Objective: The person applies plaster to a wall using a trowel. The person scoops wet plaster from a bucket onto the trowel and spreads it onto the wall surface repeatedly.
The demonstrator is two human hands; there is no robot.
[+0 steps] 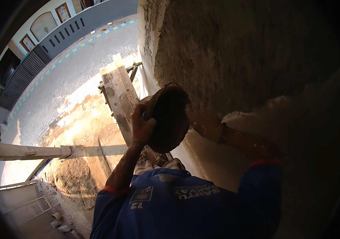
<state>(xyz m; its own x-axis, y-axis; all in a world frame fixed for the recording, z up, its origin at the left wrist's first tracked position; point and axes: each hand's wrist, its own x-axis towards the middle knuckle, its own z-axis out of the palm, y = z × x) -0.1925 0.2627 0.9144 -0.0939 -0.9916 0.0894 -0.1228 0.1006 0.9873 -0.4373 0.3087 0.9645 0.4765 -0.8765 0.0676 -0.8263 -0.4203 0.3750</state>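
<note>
My left hand [143, 125] grips the left side of a dark, round, mortar-crusted bucket [166, 115], tilted so that its shadowed inside faces right. My right hand [203, 119] is at the bucket's right edge, fingers stretched out and seeming to touch it; their tips are dim in shadow. A rough plastered wall [237, 47] rises close on the right, with an uneven lighter patch below. Under me, my feet [152, 158] stand on narrow, stained wooden planks [116, 95].
A horizontal pole [22, 152] crosses at the left above sandy ground [82, 127] and a soil heap [74, 179]. Far below lie a paved lane [50, 107], a grey boundary wall [86, 24] and a dark gate [20, 83]. Some blocks [64, 228] lie at the lower left.
</note>
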